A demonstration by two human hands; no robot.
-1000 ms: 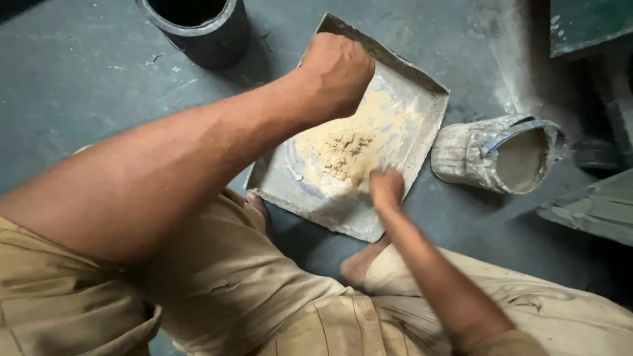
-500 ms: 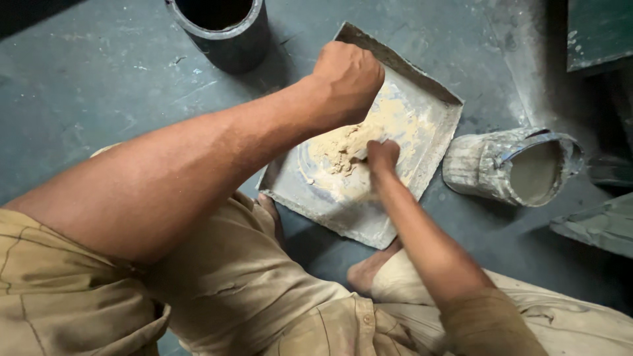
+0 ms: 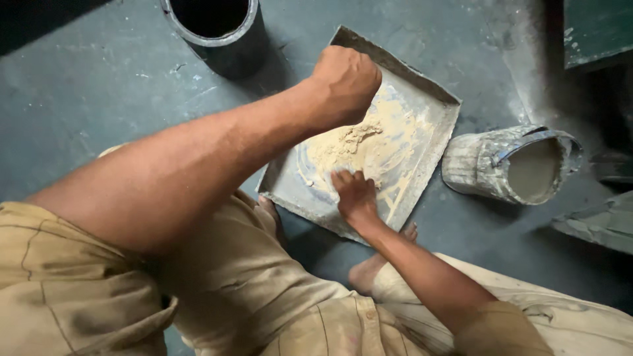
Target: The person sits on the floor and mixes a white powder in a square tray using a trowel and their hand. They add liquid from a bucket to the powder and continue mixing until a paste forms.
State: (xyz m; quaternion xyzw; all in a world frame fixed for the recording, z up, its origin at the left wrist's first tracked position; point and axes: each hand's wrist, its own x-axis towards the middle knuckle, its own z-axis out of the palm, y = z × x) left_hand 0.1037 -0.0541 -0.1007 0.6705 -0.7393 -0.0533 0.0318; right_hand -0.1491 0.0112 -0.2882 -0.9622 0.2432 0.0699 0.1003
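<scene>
From the head view I look straight down at a grey-green floor (image 3: 86,112), where a square metal tray (image 3: 422,142) lies tilted like a diamond, its rim raised and its surface smeared with pale yellow streaks. A mound of crumbly yellowish powder (image 3: 343,146) sits on the left half of the tray.

My left hand (image 3: 344,84) hangs over the upper left part of the tray, directly above the powder. It is curled into a fist with the fingers drawn together, knuckles up; I cannot tell from this angle whether anything is clamped inside it. The bare forearm runs back from it toward the lower left, across my knee.

My right hand (image 3: 355,196) rests on the tray near its lower edge, palm down, fingers together and laid flat at the foot of the powder mound, the fingertips touching the powder. It grips nothing.

I am squatting: tan trousers (image 3: 264,290) fill the bottom of the view, and bare toes show just beside the tray's lower left edge, with another foot (image 3: 376,267) under my right forearm, close to the tray's bottom corner.

A dark round bucket (image 3: 217,33) stands upright beyond the tray at the top of the view, well apart from it. To the right of the tray, near its edge but not touching, a paint-spattered tin (image 3: 511,165) lies on its side, mouth facing right, its inside coated pale.
</scene>
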